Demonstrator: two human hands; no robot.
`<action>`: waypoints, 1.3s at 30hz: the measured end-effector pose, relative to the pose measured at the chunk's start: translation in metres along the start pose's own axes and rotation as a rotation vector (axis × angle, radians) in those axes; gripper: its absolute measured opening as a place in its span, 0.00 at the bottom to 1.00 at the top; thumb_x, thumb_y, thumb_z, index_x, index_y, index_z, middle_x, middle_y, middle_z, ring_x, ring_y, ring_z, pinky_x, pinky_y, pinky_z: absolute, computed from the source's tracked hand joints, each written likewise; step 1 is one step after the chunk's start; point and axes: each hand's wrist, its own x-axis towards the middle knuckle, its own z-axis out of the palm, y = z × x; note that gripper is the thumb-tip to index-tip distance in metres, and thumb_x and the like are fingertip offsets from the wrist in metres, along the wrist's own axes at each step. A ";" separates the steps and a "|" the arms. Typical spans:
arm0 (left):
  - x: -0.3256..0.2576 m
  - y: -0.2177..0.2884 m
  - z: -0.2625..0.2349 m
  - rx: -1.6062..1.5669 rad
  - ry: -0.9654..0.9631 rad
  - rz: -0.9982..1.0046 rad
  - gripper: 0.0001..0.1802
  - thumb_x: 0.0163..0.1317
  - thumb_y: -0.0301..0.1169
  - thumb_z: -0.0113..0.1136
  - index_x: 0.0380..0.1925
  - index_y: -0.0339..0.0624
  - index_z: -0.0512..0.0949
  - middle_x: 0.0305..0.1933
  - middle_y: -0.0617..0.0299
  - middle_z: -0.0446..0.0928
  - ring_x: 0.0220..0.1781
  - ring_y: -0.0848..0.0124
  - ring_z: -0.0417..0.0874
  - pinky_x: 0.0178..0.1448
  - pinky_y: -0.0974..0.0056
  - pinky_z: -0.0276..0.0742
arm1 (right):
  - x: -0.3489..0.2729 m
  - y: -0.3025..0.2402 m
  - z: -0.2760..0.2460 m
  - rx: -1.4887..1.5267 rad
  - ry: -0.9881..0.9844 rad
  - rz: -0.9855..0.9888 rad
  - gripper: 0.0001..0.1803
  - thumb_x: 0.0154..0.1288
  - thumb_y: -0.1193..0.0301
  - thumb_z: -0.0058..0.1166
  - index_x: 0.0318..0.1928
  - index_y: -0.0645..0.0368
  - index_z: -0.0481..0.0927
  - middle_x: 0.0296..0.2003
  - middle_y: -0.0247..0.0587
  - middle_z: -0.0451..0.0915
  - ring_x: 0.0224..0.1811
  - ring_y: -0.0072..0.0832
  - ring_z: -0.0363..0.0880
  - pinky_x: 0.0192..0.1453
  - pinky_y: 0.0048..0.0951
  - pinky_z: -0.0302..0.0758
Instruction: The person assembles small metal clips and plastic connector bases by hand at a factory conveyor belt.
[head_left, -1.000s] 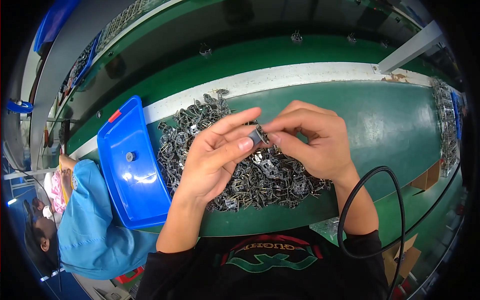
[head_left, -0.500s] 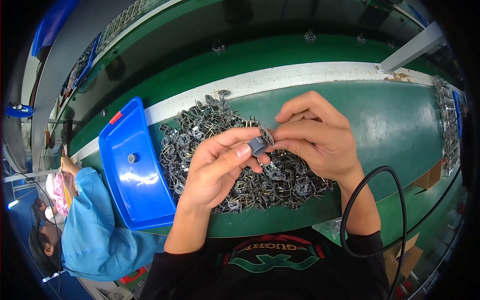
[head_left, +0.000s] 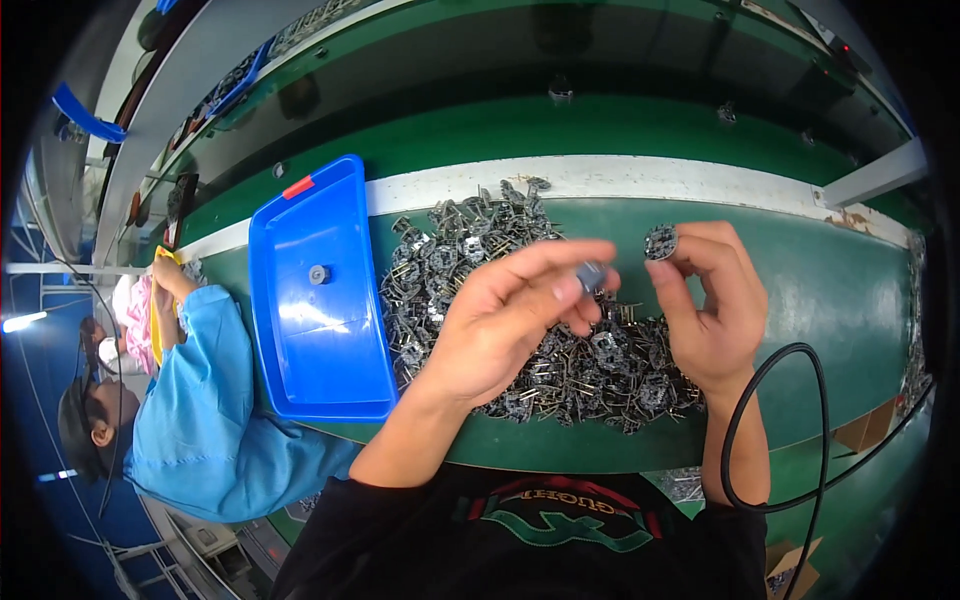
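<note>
Two small parts held apart above a heap of metal pieces on a green bench

From the left: a blue tray (head_left: pixel 315 300) sits just beside the pile of small grey metal parts (head_left: pixel 520 300), likely close so pieces drop in easily; the left hand (head_left: pixel 505 320) pinches a small grey cylindrical piece (head_left: pixel 591 275) between thumb and fingertips, raised over the pile; the right hand (head_left: pixel 712 300) pinches a round, dark, toothed disc (head_left: pixel 661 242) at its fingertips, lifted clear as if for a good look
</note>
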 end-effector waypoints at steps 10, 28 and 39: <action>0.004 -0.010 -0.003 -0.339 -0.013 0.110 0.21 0.72 0.28 0.48 0.61 0.29 0.65 0.61 0.35 0.71 0.59 0.57 0.78 0.64 0.60 0.76 | 0.001 -0.014 0.001 0.508 -0.167 0.494 0.08 0.59 0.80 0.63 0.39 0.65 0.83 0.33 0.38 0.83 0.29 0.22 0.84 0.31 0.21 0.79; 0.004 -0.023 0.005 -0.082 0.010 0.241 0.22 0.62 0.16 0.58 0.58 0.27 0.71 0.58 0.41 0.76 0.58 0.63 0.80 0.63 0.62 0.76 | -0.001 -0.021 0.000 -0.025 0.034 -0.062 0.12 0.48 0.82 0.67 0.37 0.63 0.84 0.34 0.42 0.81 0.30 0.31 0.82 0.31 0.26 0.80; -0.002 -0.022 0.008 -0.060 0.046 0.251 0.23 0.60 0.13 0.59 0.57 0.27 0.73 0.59 0.40 0.75 0.59 0.63 0.80 0.62 0.64 0.77 | -0.006 -0.020 0.013 -0.039 0.063 -0.082 0.13 0.48 0.85 0.65 0.38 0.65 0.83 0.34 0.44 0.81 0.31 0.33 0.82 0.30 0.26 0.80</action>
